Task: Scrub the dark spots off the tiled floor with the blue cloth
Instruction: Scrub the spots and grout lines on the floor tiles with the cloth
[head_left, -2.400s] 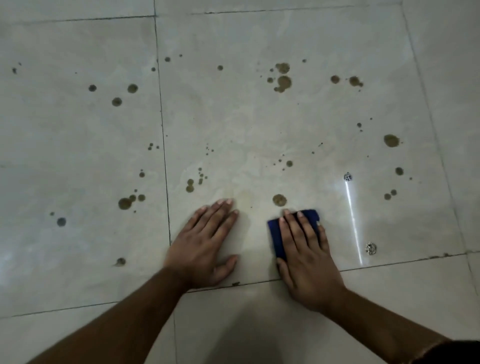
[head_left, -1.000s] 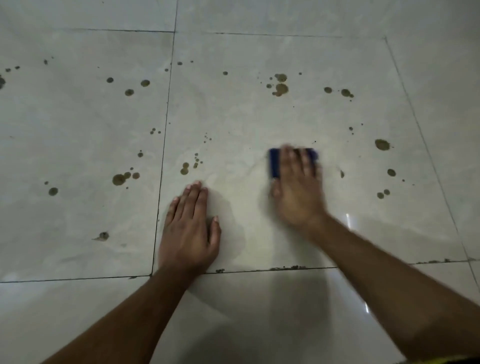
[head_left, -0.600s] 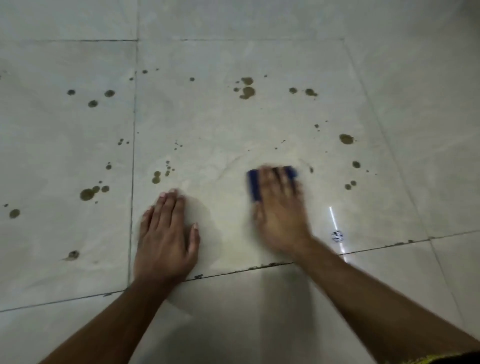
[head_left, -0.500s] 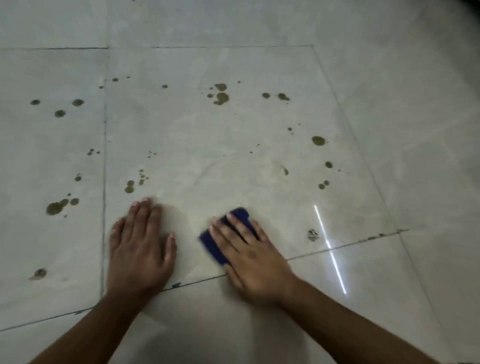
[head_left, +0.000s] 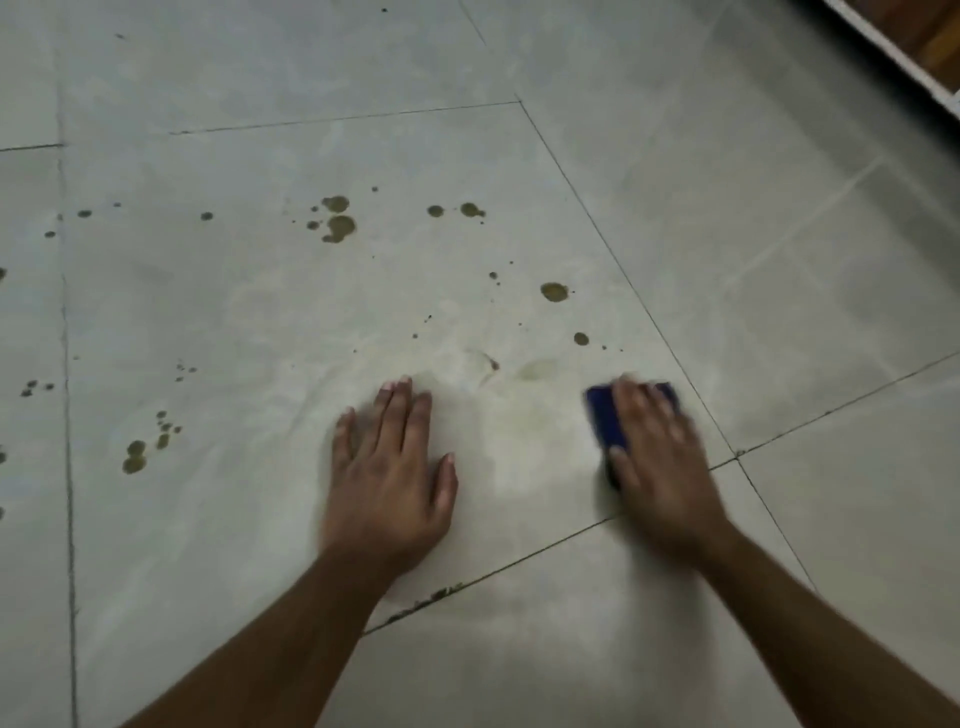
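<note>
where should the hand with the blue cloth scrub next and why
Probably push the folded blue cloth under the right hand forward to the small dark spot just beyond it. The pale tile between the hands looks wiped, and that spot is the nearest one left; the left hand rests flat as a brace.

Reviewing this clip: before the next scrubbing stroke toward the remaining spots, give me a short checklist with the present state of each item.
1. Folded blue cloth under the right hand: ok, fingers lie flat across it, pressing it to the pale tiled floor.
2. Left hand braced: ok, flat on the tile, fingers straight.
3. Nearest targets located: ok, a small brown spot and a larger brown spot lie beyond the cloth.
4. Patch between the hands clean: not ok, a faint smear remains.
5. Left side done: not ok, a brown spot cluster is untouched.
6. Cloth dirtiness: cannot tell, motion blur.
</note>
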